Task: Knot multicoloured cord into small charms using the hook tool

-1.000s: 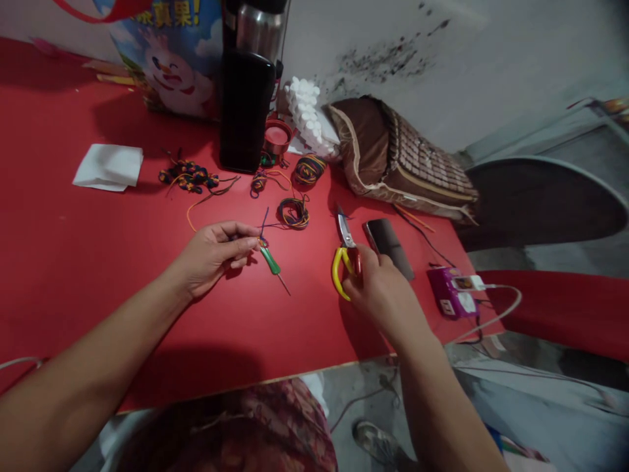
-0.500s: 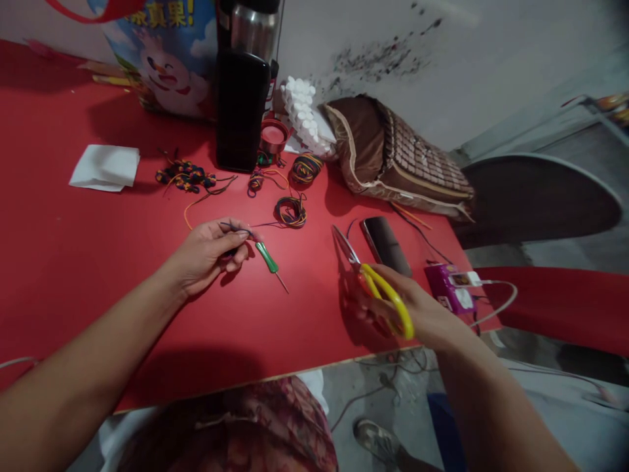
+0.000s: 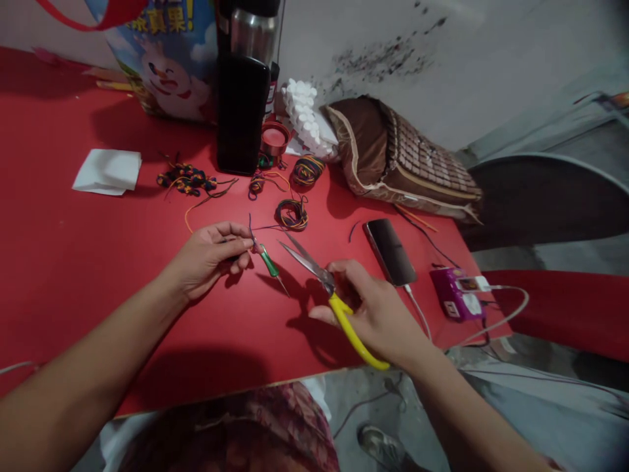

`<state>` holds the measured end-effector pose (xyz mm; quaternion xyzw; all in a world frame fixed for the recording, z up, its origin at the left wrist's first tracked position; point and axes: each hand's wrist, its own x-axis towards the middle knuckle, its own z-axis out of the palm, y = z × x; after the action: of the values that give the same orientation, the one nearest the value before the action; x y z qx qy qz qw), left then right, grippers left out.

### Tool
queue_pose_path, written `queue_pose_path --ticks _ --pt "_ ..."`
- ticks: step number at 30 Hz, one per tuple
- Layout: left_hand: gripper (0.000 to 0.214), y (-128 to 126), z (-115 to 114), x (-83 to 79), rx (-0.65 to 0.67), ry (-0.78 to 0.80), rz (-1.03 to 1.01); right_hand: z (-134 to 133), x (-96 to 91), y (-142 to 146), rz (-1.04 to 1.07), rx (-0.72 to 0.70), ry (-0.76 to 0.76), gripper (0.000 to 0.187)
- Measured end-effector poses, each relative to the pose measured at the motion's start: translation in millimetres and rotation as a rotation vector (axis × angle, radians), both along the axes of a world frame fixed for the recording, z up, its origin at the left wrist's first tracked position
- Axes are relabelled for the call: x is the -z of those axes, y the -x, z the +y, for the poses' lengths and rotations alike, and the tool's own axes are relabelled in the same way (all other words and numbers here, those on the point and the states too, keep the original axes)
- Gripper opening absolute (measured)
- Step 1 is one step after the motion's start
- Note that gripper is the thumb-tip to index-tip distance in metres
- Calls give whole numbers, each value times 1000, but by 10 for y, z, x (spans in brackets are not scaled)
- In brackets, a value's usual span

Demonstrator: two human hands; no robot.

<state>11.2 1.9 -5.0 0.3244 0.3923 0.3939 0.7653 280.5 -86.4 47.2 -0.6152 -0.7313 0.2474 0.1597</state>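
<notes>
My left hand (image 3: 209, 255) rests on the red table (image 3: 73, 262) and pinches a thin dark cord (image 3: 251, 231) that sticks up from its fingertips. A green-handled pointed tool (image 3: 269, 263) lies on the table right beside those fingers. My right hand (image 3: 373, 311) is closed on yellow-handled scissors (image 3: 324, 288). Their blades are slightly apart and point up-left toward the cord and my left fingertips, a short way off.
Coils of multicoloured cord (image 3: 292, 213) and knotted pieces (image 3: 187, 178) lie farther back. A black flask (image 3: 243, 111), a white napkin (image 3: 108, 172), a brown cushion (image 3: 403, 157), a phone (image 3: 390, 250) and a purple charger (image 3: 455, 295) with cables stand around. The table edge runs near my body.
My right hand picked the scissors up off the table, lifted them and swung the blades left toward my left hand. The left hand stayed in place holding the cord.
</notes>
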Motion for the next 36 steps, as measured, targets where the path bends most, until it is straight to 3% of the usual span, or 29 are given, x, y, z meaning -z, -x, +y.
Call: queue_pose_path --ticks 5,10,18,36 --pt "32 -42 -24 -17 -40 -66 47 85 58 133 -79 -70 -44 67" --pt "46 -43 -59 -37 14 -142 79 90 78 196 -104 -98 -30 66" --pt "49 -64 -68 -45 33 -144 119 83 126 241 -54 -98 22 66" --pt "46 -33 -71 -37 30 -142 55 42 184 258 14 -35 -50 66"
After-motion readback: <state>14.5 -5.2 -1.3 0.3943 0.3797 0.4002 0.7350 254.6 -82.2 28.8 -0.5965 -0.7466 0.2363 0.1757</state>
